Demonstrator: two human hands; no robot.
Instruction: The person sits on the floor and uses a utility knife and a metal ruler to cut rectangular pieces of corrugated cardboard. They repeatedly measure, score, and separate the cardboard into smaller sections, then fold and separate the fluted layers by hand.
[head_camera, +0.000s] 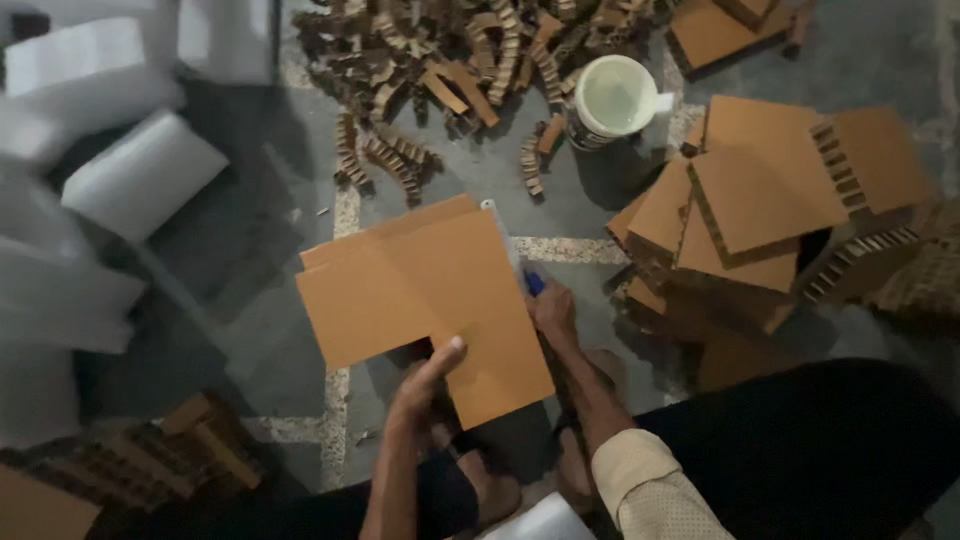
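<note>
While the left hand (428, 385) pins the near edge of the L-shaped cardboard sheet (430, 290) with thumb on top and fingers curled under it, the right hand (552, 312) rests against the sheet's far-right edge, closed around a blue-handled tool (533, 283); a pale blade or ruler (500, 232) runs away from that hand along the sheet's edge. The sheet lies on the floor (250, 300), directly in front of both hands.

As a judgement, the work in hand looks like trimming the sheet along that right edge. Doing it well would call for the left hand to press flat and stay clear of the cutting line, and for the right hand to draw the tool steadily without tilting it.

Beyond the right hand stands a white bucket (612, 100), with cardboard strips (440, 60) scattered past it. To the right of that hand sits a stack of honeycomb boards (760, 200). White foam blocks (140, 170) lie well off to the left of the left hand.
</note>
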